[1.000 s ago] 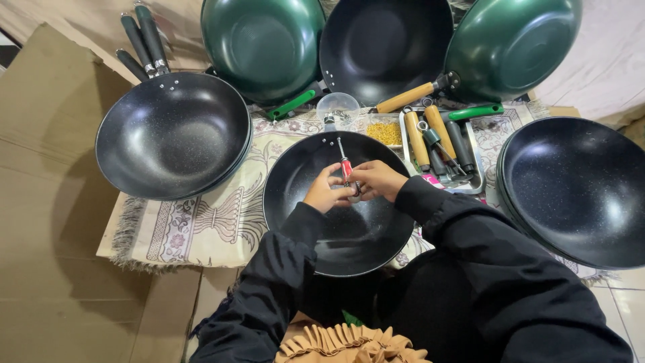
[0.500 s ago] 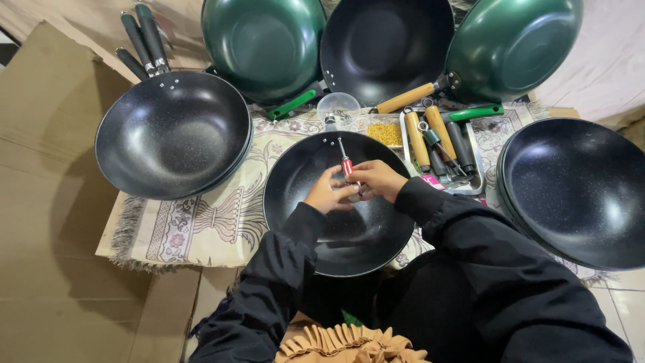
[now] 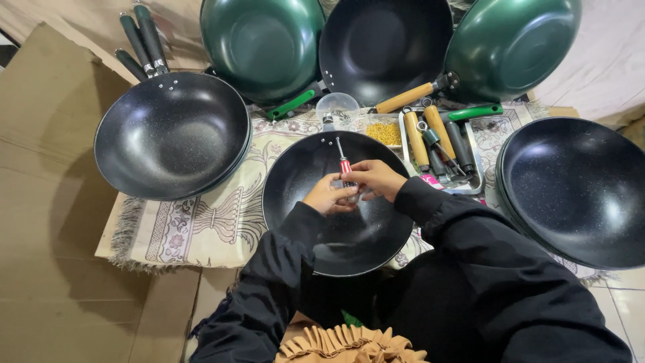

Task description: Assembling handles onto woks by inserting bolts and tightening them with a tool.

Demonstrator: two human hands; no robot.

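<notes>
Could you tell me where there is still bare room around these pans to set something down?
The patterned mat is bare between the left black pan and the centre pan; the cardboard further left is bare too. It is crowded by the handle tray, the screw dish, and where both hands hold the screwdriver.

My pan (image 3: 336, 222) is black, shiny metal with tiny speckles, my screwdriver (image 3: 344, 163) has a thin metal stick and red plastic grip, the mat (image 3: 201, 218) is soft cloth, and the cardboard (image 3: 47, 202) looks dull.
</notes>
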